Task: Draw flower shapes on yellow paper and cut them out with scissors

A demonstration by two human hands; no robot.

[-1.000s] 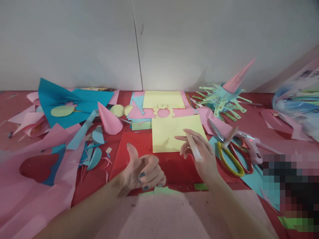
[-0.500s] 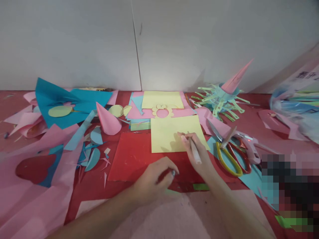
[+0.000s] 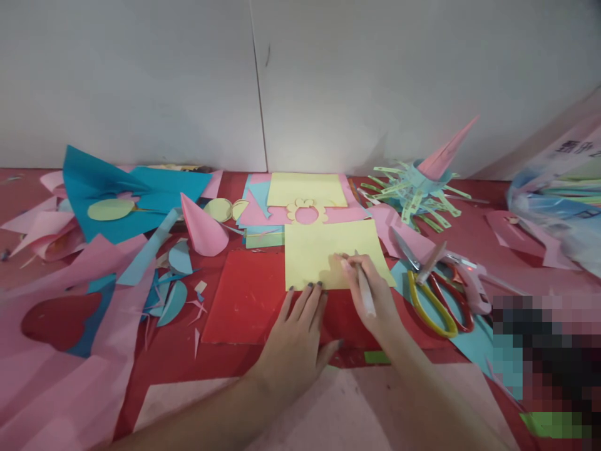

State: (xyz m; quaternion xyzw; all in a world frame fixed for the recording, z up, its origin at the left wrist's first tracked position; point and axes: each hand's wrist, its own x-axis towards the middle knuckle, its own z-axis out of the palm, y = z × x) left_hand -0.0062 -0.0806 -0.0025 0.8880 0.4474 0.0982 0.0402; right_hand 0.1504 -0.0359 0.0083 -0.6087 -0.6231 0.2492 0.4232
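Note:
A yellow sheet of paper (image 3: 323, 247) lies partly over a flat red sheet (image 3: 244, 300). My left hand (image 3: 298, 332) is spread flat on the red sheet, its fingertips at the yellow paper's near edge. My right hand (image 3: 370, 288) grips a white pen (image 3: 365, 291) and rests on the yellow paper's right part; the pen's tip is hidden by the fingers. Just beyond the paper sits a yellow scalloped ring (image 3: 292, 215) on pink paper. Right of my right hand lie scissors (image 3: 434, 300) with one yellow and one red handle loop.
A pink paper cone (image 3: 204, 232) stands at left near blue scraps (image 3: 173, 304) and a folded blue sheet (image 3: 89, 188). At right are a glue gun (image 3: 472, 285) with a red light, a fringed paper piece with a pink cone (image 3: 444, 153), and a plastic bag (image 3: 568, 200). A wall rises behind.
My left hand has opened from a curled pose and laid its fingers flat by the yellow paper's near edge. My right hand stays at nearly the same spot with the pen.

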